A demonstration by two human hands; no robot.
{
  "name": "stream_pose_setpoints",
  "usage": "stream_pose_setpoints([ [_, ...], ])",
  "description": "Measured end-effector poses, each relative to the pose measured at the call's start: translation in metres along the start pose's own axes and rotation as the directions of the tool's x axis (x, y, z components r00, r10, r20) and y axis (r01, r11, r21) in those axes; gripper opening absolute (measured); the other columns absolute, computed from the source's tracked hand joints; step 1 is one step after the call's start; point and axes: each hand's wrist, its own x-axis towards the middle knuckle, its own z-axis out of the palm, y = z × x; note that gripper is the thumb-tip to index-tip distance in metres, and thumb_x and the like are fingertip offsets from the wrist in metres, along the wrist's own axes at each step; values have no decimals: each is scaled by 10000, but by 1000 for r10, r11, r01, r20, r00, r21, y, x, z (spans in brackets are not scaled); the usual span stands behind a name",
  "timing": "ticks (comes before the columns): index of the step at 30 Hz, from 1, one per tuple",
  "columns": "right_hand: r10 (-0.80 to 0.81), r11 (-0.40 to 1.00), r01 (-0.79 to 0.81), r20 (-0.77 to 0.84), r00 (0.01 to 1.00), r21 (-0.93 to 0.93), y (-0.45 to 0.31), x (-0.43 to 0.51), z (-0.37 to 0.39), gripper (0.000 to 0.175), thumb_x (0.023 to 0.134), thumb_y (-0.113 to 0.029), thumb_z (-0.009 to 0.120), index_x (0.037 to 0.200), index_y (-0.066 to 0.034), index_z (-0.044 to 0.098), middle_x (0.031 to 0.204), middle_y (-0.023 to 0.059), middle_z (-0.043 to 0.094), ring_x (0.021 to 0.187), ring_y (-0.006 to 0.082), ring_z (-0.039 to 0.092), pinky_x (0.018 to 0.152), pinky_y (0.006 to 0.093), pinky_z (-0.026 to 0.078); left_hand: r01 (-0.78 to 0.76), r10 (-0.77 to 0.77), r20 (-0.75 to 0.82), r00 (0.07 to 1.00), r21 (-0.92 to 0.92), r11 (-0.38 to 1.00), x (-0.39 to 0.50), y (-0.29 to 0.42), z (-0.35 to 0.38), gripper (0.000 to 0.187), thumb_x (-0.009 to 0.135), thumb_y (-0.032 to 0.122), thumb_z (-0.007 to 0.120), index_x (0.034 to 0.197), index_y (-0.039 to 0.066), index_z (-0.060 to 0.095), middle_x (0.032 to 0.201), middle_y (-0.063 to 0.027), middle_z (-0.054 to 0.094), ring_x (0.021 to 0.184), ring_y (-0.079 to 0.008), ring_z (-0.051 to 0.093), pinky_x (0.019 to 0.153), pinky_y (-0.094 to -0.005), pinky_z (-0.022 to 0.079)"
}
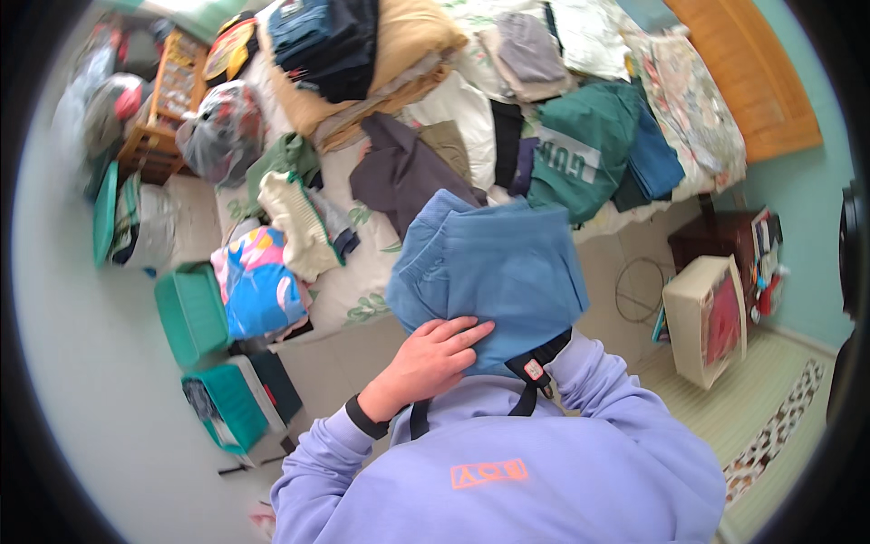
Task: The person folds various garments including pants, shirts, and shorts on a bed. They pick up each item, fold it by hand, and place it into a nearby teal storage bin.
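Observation:
A folded pair of blue trousers with an elastic waistband [503, 258] is held up in front of my chest, at the bed's near side. My left hand [442, 357] lies on the lower part of the blue cloth, its fingers spread and the back of the hand showing. My right hand is hidden behind or under the cloth; only its sleeve and a black wrist strap show. Just beyond the blue trousers, a dark grey-brown garment [408, 170] lies on the bed, with a green garment bearing printed letters [578, 149] to its right.
Folded bedding [421, 41] and a flowered cloth [700, 102] lie on the bed. A cream knitted garment [296, 224] and a bright blue-and-pink bundle [262, 285] are at left. Teal bins [194, 313] stand beside the bed; a cream box [703, 319] stands on the floor at right.

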Motion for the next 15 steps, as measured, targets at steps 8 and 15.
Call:
stream_pose_setpoints([
  [8, 278, 900, -372, 356, 892, 228, 21, -23, 109, 554, 952, -450, 428, 1326, -41, 442, 1293, 135, 513, 1146, 249, 520, 972, 398, 424, 265, -761, -535, 366, -724, 636, -65, 45, -3, 633, 691, 185, 790, 1209, 66, 447, 1221, -146, 485, 1031, -222, 524, 845, -328, 436],
  [15, 635, 626, -757, 442, 634, 186, 95, -79, 187, 503, 958, -398, 450, 1300, -30, 472, 1244, 146, 557, 1097, 249, 563, 949, 387, 452, 335, -651, -690, 316, -561, 757, -161, 97, 25, 306, 718, 144, 758, 982, 89, 614, 959, -45, 578, 891, -234, 546, 786, -337, 404],
])
